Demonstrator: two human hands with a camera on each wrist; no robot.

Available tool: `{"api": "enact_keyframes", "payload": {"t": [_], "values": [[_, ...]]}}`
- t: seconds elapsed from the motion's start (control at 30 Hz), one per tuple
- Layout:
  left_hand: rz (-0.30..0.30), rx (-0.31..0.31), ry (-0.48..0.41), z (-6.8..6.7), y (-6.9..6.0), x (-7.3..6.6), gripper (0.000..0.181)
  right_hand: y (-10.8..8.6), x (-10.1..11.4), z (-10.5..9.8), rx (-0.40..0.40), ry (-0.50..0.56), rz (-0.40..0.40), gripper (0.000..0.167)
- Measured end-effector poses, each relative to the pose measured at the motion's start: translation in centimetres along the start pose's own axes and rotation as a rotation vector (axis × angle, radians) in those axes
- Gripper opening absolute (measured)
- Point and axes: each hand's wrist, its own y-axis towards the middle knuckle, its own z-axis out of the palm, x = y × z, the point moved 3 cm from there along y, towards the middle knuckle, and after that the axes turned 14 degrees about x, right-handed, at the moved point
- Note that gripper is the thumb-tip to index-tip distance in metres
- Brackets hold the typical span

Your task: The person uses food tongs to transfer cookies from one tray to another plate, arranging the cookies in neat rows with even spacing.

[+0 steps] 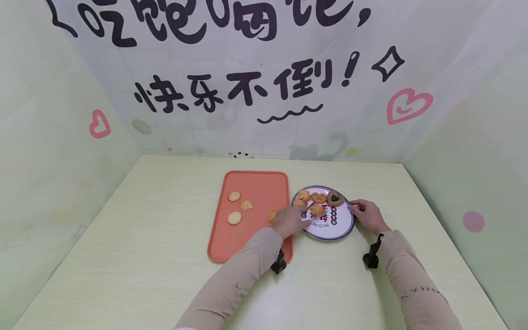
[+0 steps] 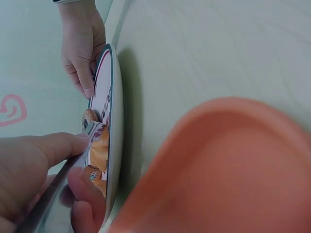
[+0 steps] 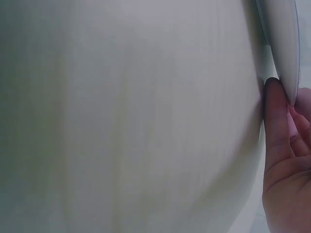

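My left hand (image 1: 290,221) holds metal tongs (image 2: 54,206) between thumb and fingers, over the near-left part of a white plate (image 1: 341,225) with a blue rim. The tips of the tongs are around a flower-shaped cookie (image 1: 317,210) on or just above the plate; I cannot tell which. Behind it on the plate lie a pretzel-shaped cookie (image 1: 318,197), a heart cookie with a dark centre (image 1: 335,198) and another flower-shaped cookie (image 1: 303,195). My right hand (image 1: 368,214) pinches the plate's right edge, thumb and fingers on either side of the rim in the right wrist view.
An orange tray (image 1: 264,185) lies left of the plate. Two round cookies (image 1: 234,218) and a flower-shaped cookie (image 1: 246,205) sit on its left half; another flower-shaped cookie (image 1: 271,216) is partly hidden by my left hand. Printed cloth walls (image 1: 264,137) enclose the table.
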Motion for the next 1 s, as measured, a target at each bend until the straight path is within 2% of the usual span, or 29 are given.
{"api": "enact_keyframes", "payload": {"t": [0.6,1.0], "values": [[0.003,-0.004,0.036,-0.32,-0.05,-0.20,0.050,-0.17,0.38,-0.04,0.001,0.003,0.001,0.038],[0.040,-0.028,0.043,-0.53,-0.03,-0.09,0.050,-0.23,0.30,0.00,0.000,0.007,0.002,0.037]]}}
